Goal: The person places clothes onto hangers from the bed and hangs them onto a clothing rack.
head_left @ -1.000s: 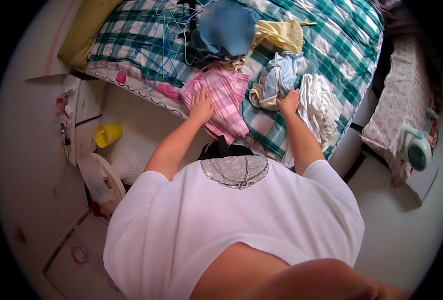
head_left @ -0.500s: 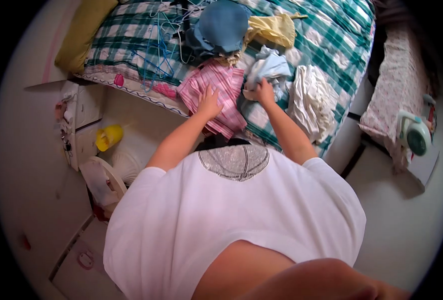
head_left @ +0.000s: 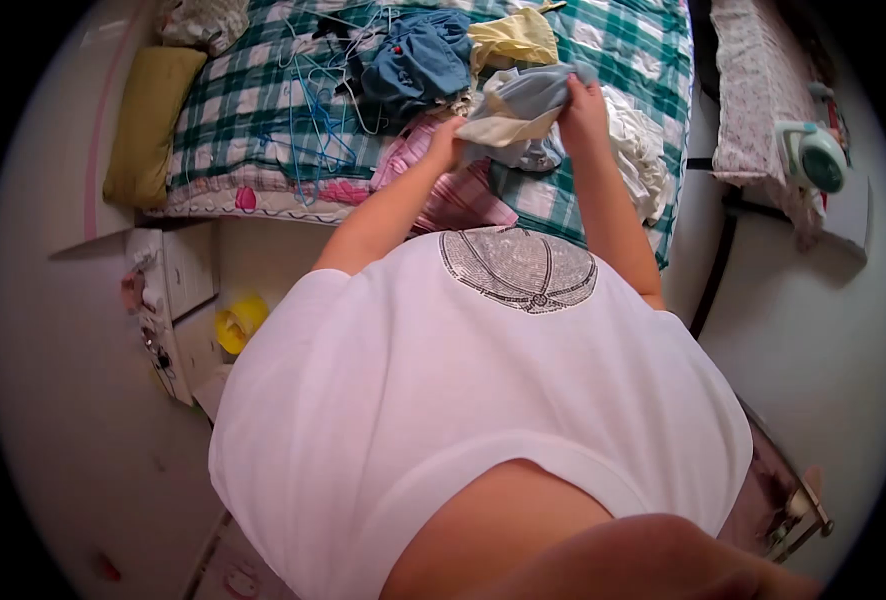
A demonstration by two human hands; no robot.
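Observation:
A grey-blue and cream piece of clothing (head_left: 515, 112) is stretched in the air between my two hands. My left hand (head_left: 447, 146) is closed on its cream edge at the left. At the upper right corner, my right hand (head_left: 585, 112) pinches the grey-blue cloth. A light blue garment (head_left: 535, 156) lies on the bed just below it. Under and beside my left forearm is a pink striped garment (head_left: 471, 196), partly covered. To the right of my right hand rests a crumpled white garment (head_left: 637, 150). Farther back are a blue garment (head_left: 418, 62) and a yellow one (head_left: 515, 38).
Several blue and white hangers (head_left: 319, 132) lie on the green checked quilt (head_left: 233, 110). An olive pillow (head_left: 151, 130) is at the left. A yellow container (head_left: 241, 322) stands below the bed's edge. A white and green round appliance (head_left: 821, 162) stands at the right.
My left hand has left the pink striped garment and gripped the cream edge. My right hand has lifted the grey-blue cloth off the pile, opening it out. The view has shifted.

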